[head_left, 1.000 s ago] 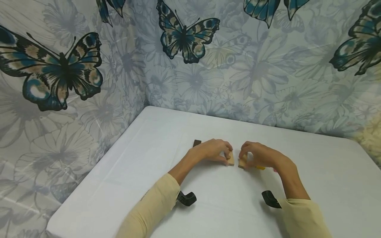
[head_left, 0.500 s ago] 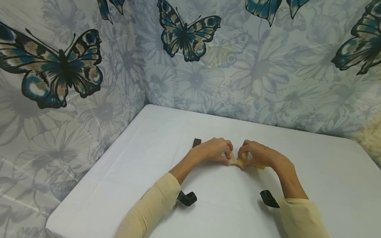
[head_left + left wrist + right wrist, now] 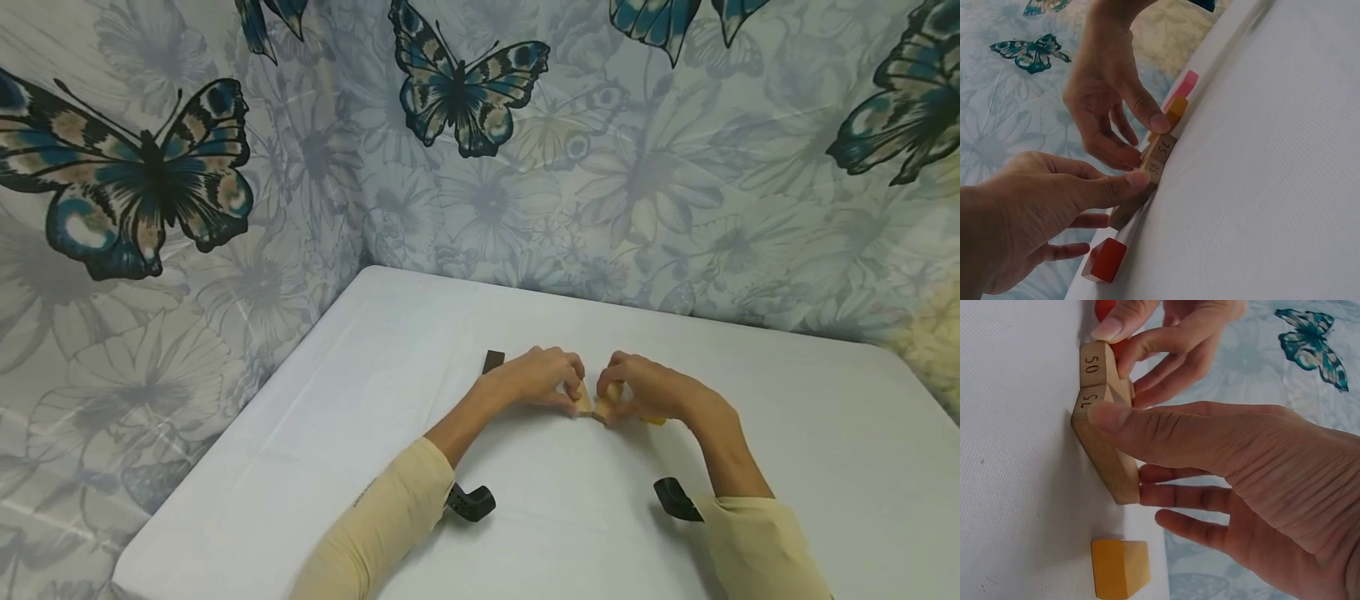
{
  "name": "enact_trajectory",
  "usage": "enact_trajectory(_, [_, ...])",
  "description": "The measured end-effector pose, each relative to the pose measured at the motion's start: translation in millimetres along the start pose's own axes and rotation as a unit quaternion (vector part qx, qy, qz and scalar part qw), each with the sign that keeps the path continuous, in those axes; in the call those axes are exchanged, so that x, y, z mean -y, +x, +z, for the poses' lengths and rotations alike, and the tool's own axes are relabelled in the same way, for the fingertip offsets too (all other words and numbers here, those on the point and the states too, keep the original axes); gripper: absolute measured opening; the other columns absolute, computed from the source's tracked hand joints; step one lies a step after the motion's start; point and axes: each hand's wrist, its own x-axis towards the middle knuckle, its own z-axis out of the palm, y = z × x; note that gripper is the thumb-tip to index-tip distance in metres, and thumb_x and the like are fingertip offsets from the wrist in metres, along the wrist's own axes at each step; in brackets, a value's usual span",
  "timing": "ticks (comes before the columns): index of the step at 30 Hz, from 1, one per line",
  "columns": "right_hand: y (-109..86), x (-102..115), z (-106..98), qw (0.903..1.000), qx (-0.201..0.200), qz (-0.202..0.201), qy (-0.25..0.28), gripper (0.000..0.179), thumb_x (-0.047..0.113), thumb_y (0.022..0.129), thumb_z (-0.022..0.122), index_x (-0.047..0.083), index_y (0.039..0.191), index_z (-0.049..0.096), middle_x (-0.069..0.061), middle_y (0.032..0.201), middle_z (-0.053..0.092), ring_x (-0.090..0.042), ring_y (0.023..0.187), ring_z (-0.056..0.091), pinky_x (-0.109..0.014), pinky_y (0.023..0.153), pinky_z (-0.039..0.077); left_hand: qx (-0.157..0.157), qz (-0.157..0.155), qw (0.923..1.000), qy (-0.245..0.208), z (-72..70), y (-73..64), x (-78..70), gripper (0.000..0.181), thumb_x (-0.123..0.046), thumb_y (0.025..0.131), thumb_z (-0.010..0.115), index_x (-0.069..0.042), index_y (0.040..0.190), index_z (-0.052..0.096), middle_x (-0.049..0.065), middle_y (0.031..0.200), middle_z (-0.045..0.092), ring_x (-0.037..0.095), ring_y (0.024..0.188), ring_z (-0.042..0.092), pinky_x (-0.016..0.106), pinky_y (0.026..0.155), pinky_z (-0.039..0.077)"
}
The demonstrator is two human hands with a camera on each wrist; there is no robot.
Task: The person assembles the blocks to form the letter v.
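My left hand pinches a pale wooden block printed "50", thumb on its near side. Another wooden block, whose printed number looks like "75", is pinched by my right hand. Both blocks stand on the white table, their numbered ends meeting at an angle. In the right wrist view the right thumb covers part of the second block's number. From the head view, fingers hide most of both blocks.
A yellow-orange block lies beside my right hand. Farther along is a pink block. A red block sits near my left hand, and a dark brown block behind the left wrist. Black curved pieces stick out by both sleeves.
One second ago a gap separated the two wooden blocks. My right hand has moved slightly left with its block, and the blocks now meet. The left hand has hardly moved.
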Motion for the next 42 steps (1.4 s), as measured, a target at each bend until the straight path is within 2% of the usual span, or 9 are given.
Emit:
enact_trajectory(10, [-0.8, -1, 3, 0.9999, -0.002, 0.010, -0.005, 0.034, 0.030, 0.078, 0.093, 0.018, 0.105, 0.077, -0.004, 0.109, 0.063, -0.021, 0.102, 0.061, -0.047, 0.093, 0.056, 0.000, 0.002, 1.0000, -0.004, 1.9, 0.6, 0.3, 0.025, -0.043, 0.086, 0.081, -0.023, 0.100, 0.084, -0.006, 0.129, 0.071, 0.014, 0.117, 0.066, 0.033, 0.092, 0.058])
enact_trajectory(17, [-1.8, 1, 1, 0.9999, -0.001, 0.008, -0.012, 0.034, 0.030, 0.078, 0.093, 0.018, 0.105, 0.076, -0.004, 0.109, 0.063, -0.021, 0.103, 0.060, -0.048, 0.094, 0.056, 0.002, 0.001, 0.9999, 0.010, 1.3, 1.6, -1.5, 0.025, -0.045, 0.087, 0.080, -0.025, 0.101, 0.084, -0.007, 0.130, 0.070, 0.014, 0.117, 0.066, 0.033, 0.093, 0.058])
enact_trajectory(26, [-4.2, 1, 1, 0.9999, 0.002, 0.015, -0.006, 0.039, 0.030, 0.078, 0.092, 0.016, 0.111, 0.075, -0.005, 0.112, 0.064, -0.022, 0.105, 0.060, -0.050, 0.096, 0.056, 0.021, -0.001, 0.9992, 0.035, -0.9, 3.7, -4.1, 0.024, -0.047, 0.089, 0.079, -0.028, 0.104, 0.083, -0.009, 0.132, 0.069, 0.013, 0.120, 0.066, 0.040, 0.096, 0.055])
enact_trajectory(31, [-6.5, 3, -2, 0.9997, 0.000, 0.024, -0.010, 0.048, 0.031, 0.079, 0.092, 0.014, 0.120, 0.074, -0.009, 0.120, 0.064, -0.030, 0.115, 0.061, -0.056, 0.101, 0.055, 0.029, 0.004, 0.9994, 0.019, -4.9, 1.4, -5.4, 0.024, -0.043, 0.091, 0.079, -0.028, 0.110, 0.081, -0.007, 0.136, 0.069, 0.014, 0.125, 0.064, 0.044, 0.101, 0.052])
enact_trajectory(35, [-8.2, 4, -7, 0.9995, -0.005, 0.028, -0.010, 0.051, 0.031, 0.081, 0.091, 0.013, 0.125, 0.072, -0.014, 0.129, 0.062, -0.038, 0.123, 0.059, -0.060, 0.103, 0.053, 0.044, 0.012, 0.9990, 0.004, -12.2, -5.7, -4.9, 0.029, -0.042, 0.093, 0.078, -0.026, 0.118, 0.079, -0.007, 0.138, 0.068, 0.013, 0.128, 0.063, 0.042, 0.104, 0.051])
enact_trajectory(39, [-14.3, 1, -14, 0.9996, -0.012, 0.025, -0.008, 0.048, 0.026, 0.086, 0.087, 0.009, 0.127, 0.070, -0.018, 0.131, 0.061, -0.042, 0.123, 0.060, -0.060, 0.103, 0.053, 0.068, 0.022, 0.9974, -0.011, -17.3, -10.7, -3.8, 0.034, -0.042, 0.095, 0.076, -0.024, 0.125, 0.077, -0.007, 0.141, 0.066, 0.010, 0.130, 0.063, 0.038, 0.108, 0.051])
enact_trajectory(42, [-19.9, -2, -19, 0.9992, -0.016, 0.036, -0.007, 0.046, 0.024, 0.089, 0.084, 0.007, 0.128, 0.069, -0.021, 0.130, 0.061, -0.043, 0.122, 0.061, -0.061, 0.103, 0.053, 0.074, 0.029, 0.9966, -0.019, -17.8, -11.3, -2.6, 0.037, -0.042, 0.097, 0.074, -0.023, 0.128, 0.076, -0.005, 0.144, 0.064, 0.011, 0.133, 0.062, 0.037, 0.112, 0.050])
